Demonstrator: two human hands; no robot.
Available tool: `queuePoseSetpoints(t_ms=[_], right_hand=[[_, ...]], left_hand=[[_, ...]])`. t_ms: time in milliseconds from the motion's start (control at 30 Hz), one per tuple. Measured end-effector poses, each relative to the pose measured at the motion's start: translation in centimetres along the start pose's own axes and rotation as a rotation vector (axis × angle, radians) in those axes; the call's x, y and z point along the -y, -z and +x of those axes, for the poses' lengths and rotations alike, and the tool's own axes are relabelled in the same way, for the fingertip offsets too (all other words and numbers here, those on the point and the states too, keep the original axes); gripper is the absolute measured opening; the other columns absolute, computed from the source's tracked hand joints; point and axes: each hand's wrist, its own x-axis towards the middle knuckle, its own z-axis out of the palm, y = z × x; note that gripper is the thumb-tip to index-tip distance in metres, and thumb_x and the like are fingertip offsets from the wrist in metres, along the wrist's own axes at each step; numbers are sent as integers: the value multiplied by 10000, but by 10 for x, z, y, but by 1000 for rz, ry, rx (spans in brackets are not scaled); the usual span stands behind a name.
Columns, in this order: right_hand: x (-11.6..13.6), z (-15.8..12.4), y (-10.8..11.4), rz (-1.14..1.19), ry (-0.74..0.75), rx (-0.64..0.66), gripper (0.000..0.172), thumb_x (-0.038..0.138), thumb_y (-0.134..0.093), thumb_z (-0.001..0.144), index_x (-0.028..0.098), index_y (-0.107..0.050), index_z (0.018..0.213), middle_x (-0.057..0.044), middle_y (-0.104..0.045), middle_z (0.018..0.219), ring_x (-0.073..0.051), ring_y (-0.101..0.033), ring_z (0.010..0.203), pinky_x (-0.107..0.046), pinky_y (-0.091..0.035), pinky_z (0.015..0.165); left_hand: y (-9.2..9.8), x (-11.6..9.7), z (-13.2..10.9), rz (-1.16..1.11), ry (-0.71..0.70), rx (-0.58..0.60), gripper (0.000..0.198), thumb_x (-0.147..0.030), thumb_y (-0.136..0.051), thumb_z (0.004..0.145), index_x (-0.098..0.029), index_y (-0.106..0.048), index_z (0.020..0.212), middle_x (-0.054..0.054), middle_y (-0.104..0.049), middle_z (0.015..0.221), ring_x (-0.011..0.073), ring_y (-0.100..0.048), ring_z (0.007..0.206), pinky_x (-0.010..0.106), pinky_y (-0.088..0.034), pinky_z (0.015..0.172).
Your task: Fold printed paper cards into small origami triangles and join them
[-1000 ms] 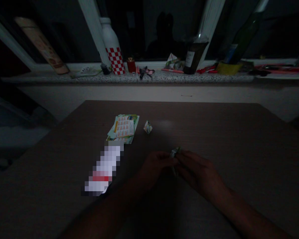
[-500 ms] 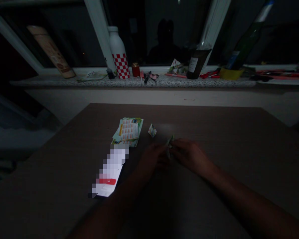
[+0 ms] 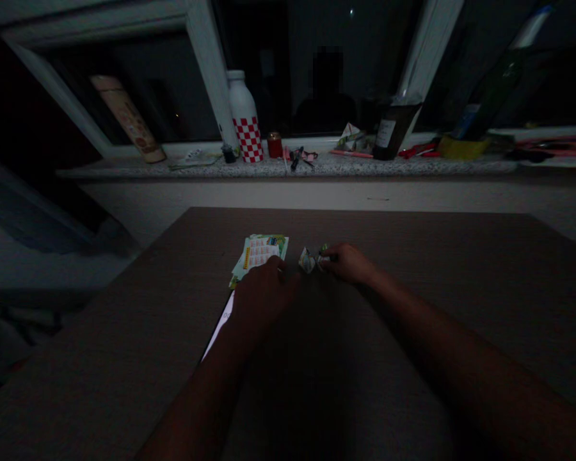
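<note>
My right hand [image 3: 349, 262] pinches a small folded paper piece [image 3: 323, 257] low over the table, right beside another folded paper piece [image 3: 306, 260]. Whether the two touch I cannot tell. My left hand [image 3: 264, 288] holds nothing visible, its fingers apart and partly blurred. It hovers over the near edge of a stack of printed paper packets [image 3: 254, 253], green and white with orange print. Below that hand and forearm lies a lit phone [image 3: 219, 333], mostly covered by them.
Behind the brown table [image 3: 413, 234] runs a stone windowsill [image 3: 201, 168]. On it stand a red-checked white bottle [image 3: 248, 137], a tan cylinder [image 3: 129, 121], a small red jar [image 3: 274, 146], a dark labelled pouch [image 3: 391, 134] and a green bottle [image 3: 494, 83]. The room is dim.
My left hand has let go of the folded paper and moved left towards the stack, covering the phone. The right hand has carried its piece forward, beside the other folded piece.
</note>
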Motion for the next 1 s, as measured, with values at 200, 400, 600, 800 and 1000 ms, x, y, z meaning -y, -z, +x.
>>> queuePoseSetpoints(t_ms=[200,400,600,800,1000], right_hand=[[-3,-4,8,80,1,-2,234,239,-545,853,193,-744,968,-36,-744,841,-166,-641,675,-239,-430,621],[2,-25,12,160,-20,-62,293,313,-502,888,178,-725,1021,-52,-750,935,-226,-683,796,-297,-495,695],[10,-62,14,182,-10,-88,260,312,-527,876,200,-715,1016,-73,-726,1020,-248,-670,918,-350,-508,791],[15,-89,21,192,7,-75,224,308,-530,880,221,-705,990,-72,-716,983,-241,-660,915,-387,-502,822],[22,-106,23,207,25,-55,208,287,-517,901,223,-683,1009,-70,-694,1013,-223,-645,949,-375,-495,860]], left_hand=[[4,25,22,295,-107,-3,343,-382,-572,816,-162,-618,1074,124,-662,1112,279,-620,1007,350,-471,820],[-5,36,40,325,-153,28,356,-296,-626,771,-157,-644,1099,135,-647,1152,283,-607,1044,355,-463,866],[-14,43,46,301,-133,57,284,-313,-585,810,-173,-695,1031,135,-683,1075,273,-642,965,332,-476,792],[-11,42,48,314,-131,83,300,-230,-446,867,-132,-729,848,168,-709,880,255,-671,791,324,-465,692],[-8,40,50,299,-121,86,254,-199,-499,815,-137,-734,740,150,-717,785,228,-670,716,288,-450,654]])
